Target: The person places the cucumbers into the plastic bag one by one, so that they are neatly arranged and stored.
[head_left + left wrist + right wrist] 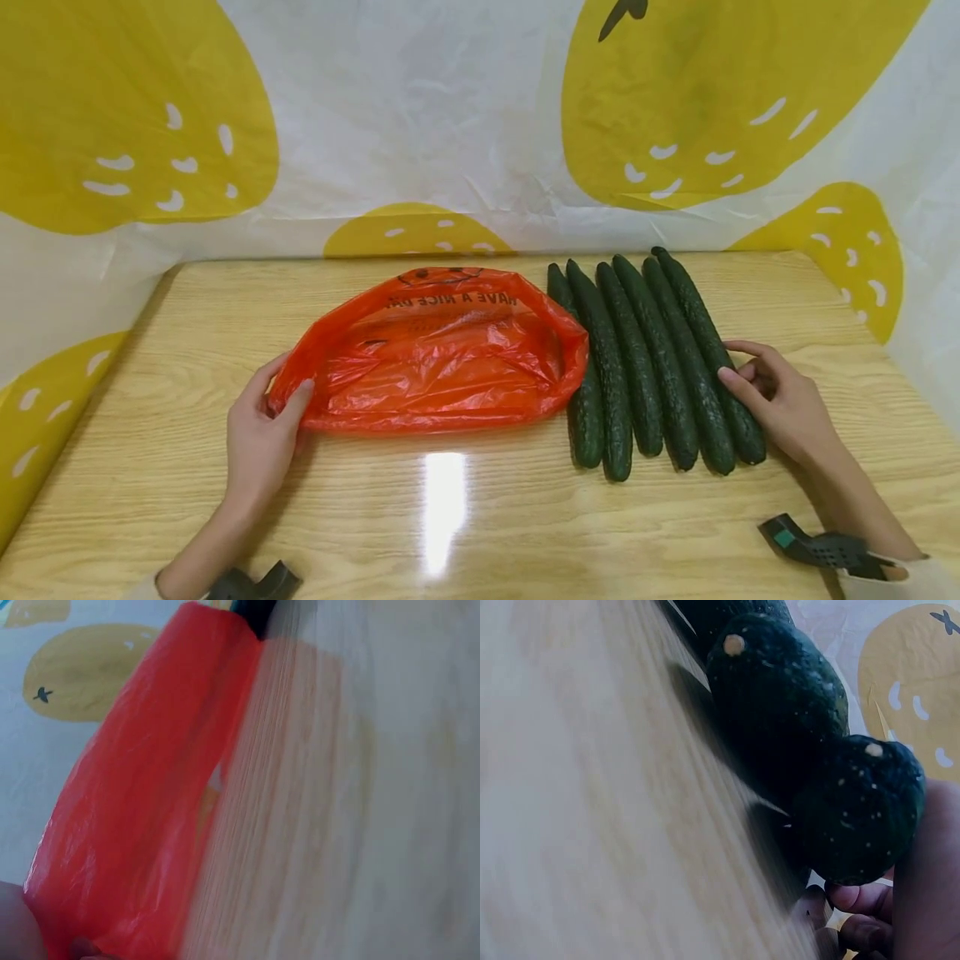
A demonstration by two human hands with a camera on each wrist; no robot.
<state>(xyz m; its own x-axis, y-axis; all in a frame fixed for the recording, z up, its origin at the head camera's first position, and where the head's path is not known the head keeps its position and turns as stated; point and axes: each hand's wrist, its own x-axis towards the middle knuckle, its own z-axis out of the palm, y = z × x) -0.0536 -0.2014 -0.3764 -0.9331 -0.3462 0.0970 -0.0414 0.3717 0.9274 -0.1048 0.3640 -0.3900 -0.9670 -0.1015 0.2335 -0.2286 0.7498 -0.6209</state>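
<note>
My left hand [258,433] grips the left end of a red plastic bag [435,375], thumb over the rim and the other fingers behind it. The bag lies with its mouth spread, mirrored lettering showing through its far side. In the left wrist view the bag [135,795] stretches away from the hand. Several dark green cucumbers [645,375] lie side by side to its right; the bag's right end overlaps the leftmost one. My right hand [787,404] holds the rightmost cucumber [705,325], thumb on top and fingers at its right side. In the right wrist view, curled fingers [866,930] show beneath its blunt end.
Everything lies on a light wood-grain table [360,508] with a bright reflection near the front. A white cloth with yellow fruit shapes [420,125] hangs behind the table and at its sides. A black wrist device [817,546] sits on the right wrist.
</note>
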